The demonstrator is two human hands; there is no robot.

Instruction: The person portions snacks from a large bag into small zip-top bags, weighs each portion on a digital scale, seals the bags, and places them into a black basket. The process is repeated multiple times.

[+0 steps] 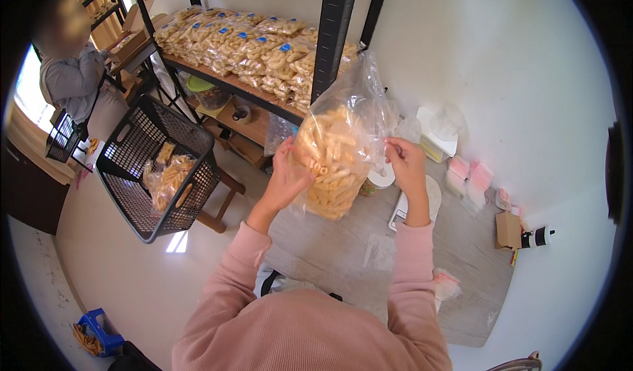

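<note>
A large clear plastic bag (332,168), about half full of pale yellow stick-shaped snacks, hangs upright in front of me above the table. My left hand (292,175) grips its left side, thumb pressed over the plastic. At the bag's right edge, my right hand (404,156) pinches the loose film between thumb and fingertips. The bag's upper part is slack and rises to a point near the shelf post. Behind my right forearm lies a white digital scale (399,211), partly hidden. A jar with a white lid (382,179) stands behind the bag.
Packed snack bags (237,44) fill a black-framed shelf (326,34). To my left, a dark plastic basket (153,173) holding snack bags rests on a wooden stool (222,203). Small plastic packets (467,178) lie along the wall side of the table (465,292). Another person (74,79) is at far left.
</note>
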